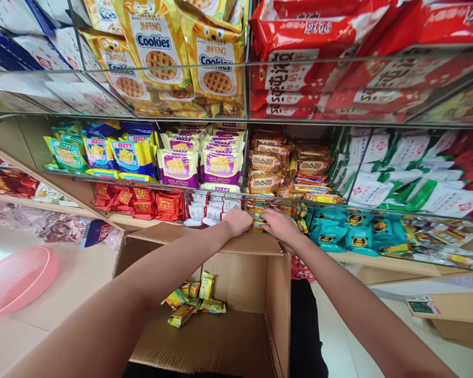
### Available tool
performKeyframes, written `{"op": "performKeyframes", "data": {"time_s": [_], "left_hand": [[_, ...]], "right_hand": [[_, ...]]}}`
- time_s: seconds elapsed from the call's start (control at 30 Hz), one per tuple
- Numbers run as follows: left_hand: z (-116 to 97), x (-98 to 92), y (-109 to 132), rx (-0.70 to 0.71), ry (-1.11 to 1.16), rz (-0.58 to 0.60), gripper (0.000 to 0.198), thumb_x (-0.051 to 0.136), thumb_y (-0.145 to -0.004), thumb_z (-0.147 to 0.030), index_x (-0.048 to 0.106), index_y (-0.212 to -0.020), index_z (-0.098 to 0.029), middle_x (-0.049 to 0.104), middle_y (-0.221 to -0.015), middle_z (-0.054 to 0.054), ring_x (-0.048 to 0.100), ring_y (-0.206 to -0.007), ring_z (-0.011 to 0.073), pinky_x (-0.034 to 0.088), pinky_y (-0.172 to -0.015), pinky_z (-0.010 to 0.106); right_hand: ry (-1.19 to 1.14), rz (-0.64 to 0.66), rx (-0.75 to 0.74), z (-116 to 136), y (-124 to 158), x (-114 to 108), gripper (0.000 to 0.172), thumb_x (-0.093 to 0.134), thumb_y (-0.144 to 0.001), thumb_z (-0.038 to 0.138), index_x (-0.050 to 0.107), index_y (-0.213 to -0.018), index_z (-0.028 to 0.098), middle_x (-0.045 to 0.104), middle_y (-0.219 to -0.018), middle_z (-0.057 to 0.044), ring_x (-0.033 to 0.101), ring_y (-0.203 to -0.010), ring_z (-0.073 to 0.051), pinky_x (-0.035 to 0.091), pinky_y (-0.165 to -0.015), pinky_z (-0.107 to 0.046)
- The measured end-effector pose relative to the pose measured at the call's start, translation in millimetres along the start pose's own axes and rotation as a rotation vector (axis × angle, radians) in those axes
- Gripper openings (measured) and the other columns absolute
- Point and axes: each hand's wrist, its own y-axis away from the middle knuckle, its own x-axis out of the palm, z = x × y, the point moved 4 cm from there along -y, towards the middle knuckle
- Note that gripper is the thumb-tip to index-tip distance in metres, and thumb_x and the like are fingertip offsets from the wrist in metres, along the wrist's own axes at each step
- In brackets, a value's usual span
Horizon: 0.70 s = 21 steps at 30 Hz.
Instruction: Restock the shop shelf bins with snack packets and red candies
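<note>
Both arms reach over the cardboard box (246, 283) to the lower shelf compartment. My left hand (238, 222) is closed at the left side of a stack of small yellow snack packets (257, 210), its fingertips partly hidden. Against the stack's right side, my right hand (279, 226) has its fingers bent round the packets. The stack stands between the two hands, on the shelf. Several loose yellow snack packets (182, 313) lie in the open box below.
White packets (208, 210) and red packets (144, 202) fill compartments to the left; teal packets (357, 231) lie to the right. A glass shelf edge (205, 190) runs just above my hands. A pink basket (39, 273) stands on the floor at left.
</note>
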Motion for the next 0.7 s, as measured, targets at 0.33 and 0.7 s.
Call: {"op": "performKeyframes", "data": {"time_s": [0.33, 0.7], "left_hand": [[0, -0.2, 3, -0.014, 0.017, -0.062, 0.03, 0.042, -0.083, -0.036, 0.053, -0.101, -0.015, 0.061, -0.093, 0.013, 0.061, -0.083, 0.0242, 0.045, -0.066, 0.033], [6, -1.3, 4, -0.109, -0.023, -0.129, 0.043, 0.029, -0.087, -0.02, 0.032, -0.129, -0.015, 0.04, -0.12, 0.019, 0.06, -0.082, 0.0245, 0.048, -0.064, 0.038]], "right_hand": [[-0.102, -0.186, 0.158, -19, 29, 1, 0.021, 0.043, -0.084, 0.026, 0.061, -0.092, 0.019, 0.06, -0.091, -0.006, 0.053, -0.087, -0.017, 0.04, -0.079, -0.026], [0.087, -0.154, 0.108, 2, -4, 1, 0.032, 0.05, -0.08, 0.027, 0.053, -0.11, 0.017, 0.053, -0.114, -0.008, 0.045, -0.103, -0.024, 0.04, -0.085, -0.034]]}}
